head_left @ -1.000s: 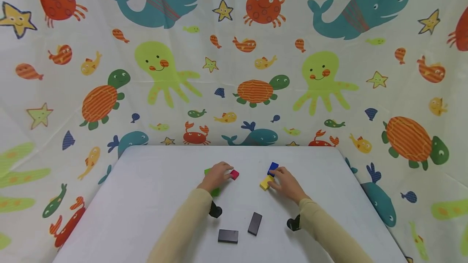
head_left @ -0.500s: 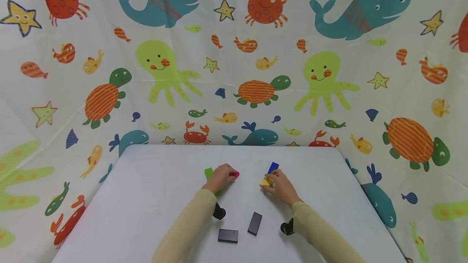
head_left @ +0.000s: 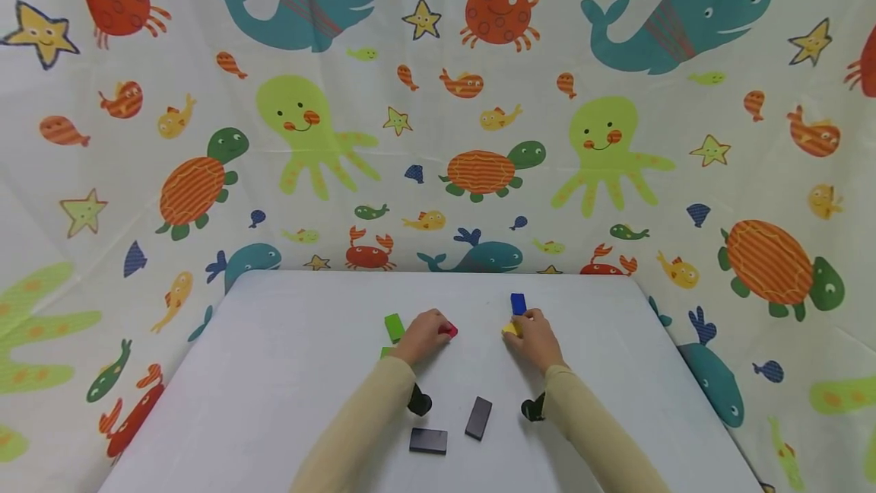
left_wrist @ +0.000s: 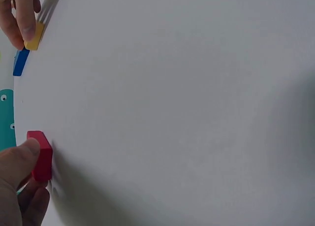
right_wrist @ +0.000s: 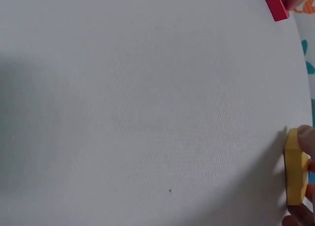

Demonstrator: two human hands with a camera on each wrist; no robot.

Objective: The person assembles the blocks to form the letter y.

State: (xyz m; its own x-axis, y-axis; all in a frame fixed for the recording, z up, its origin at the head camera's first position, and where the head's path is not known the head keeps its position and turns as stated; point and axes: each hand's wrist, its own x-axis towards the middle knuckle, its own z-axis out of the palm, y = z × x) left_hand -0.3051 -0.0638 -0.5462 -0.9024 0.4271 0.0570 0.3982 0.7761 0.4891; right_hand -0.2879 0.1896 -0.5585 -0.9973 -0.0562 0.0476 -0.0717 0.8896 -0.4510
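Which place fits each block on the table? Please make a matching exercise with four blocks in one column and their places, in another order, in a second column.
Blocks:
1. red block
2. yellow block
3. blue block
4. black blocks

Places:
A. lies free, just beyond the right hand
B. pinched at the left hand fingertips
C. near the table front edge, between the two sleeves
D. held by the right hand

Pairs: 1-B, 2-D, 3-A, 4-C
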